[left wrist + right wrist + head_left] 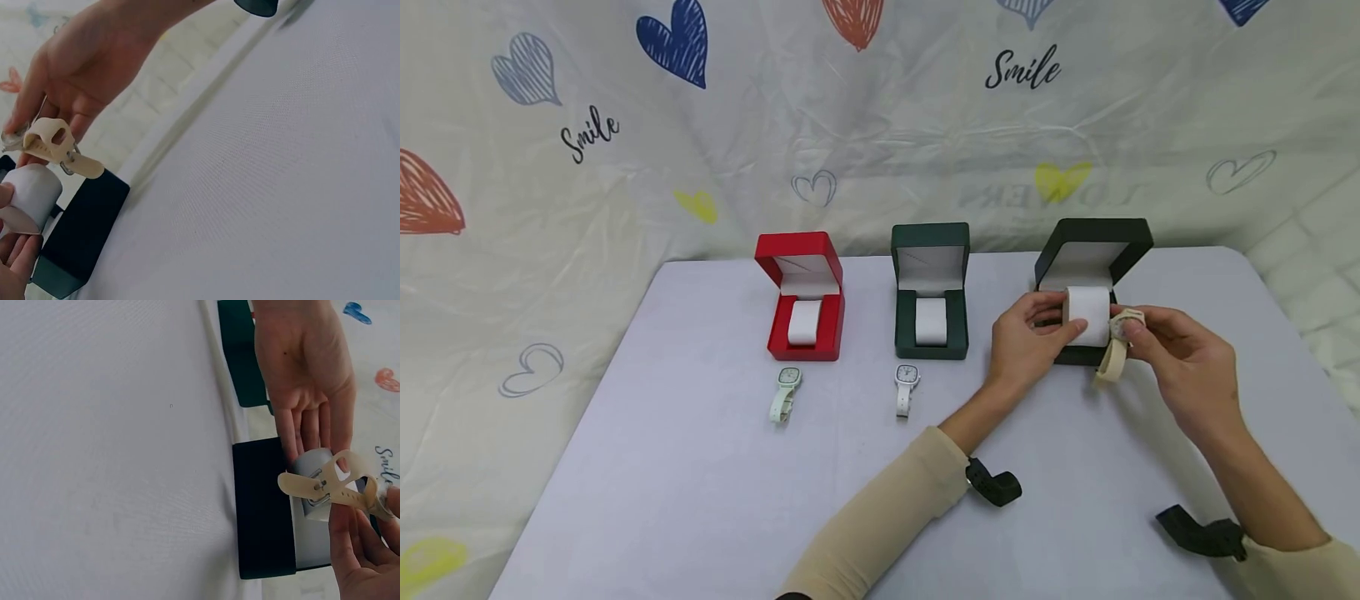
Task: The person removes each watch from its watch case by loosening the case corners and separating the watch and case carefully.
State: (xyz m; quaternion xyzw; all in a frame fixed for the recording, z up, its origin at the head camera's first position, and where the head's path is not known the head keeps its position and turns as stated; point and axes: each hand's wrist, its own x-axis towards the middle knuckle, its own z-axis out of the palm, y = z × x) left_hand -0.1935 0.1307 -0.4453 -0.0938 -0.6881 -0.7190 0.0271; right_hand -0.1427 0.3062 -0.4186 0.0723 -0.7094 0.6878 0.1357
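Note:
My left hand (1024, 340) grips a white watch cushion (1088, 315) between thumb and fingers, raised over the black-looking watch box (1101, 229) at the right, whose lid stands up. Just to the right of the cushion, my right hand (1197, 367) pinches a cream watch (1112, 362) by its face. In the left wrist view the strap (53, 139) is buckled into a loop, its end sticking out. The cushion (312, 464) lies partly behind that strap in the right wrist view. Hands and cushion hide much of the box's inside.
To the left stand an opened green box (930, 233) and an opened red box (795, 243), each with a white cushion inside. A white watch (906, 387) lies before the green one, a pale green watch (785, 392) before the red. A printed curtain hangs behind the white table (715, 483).

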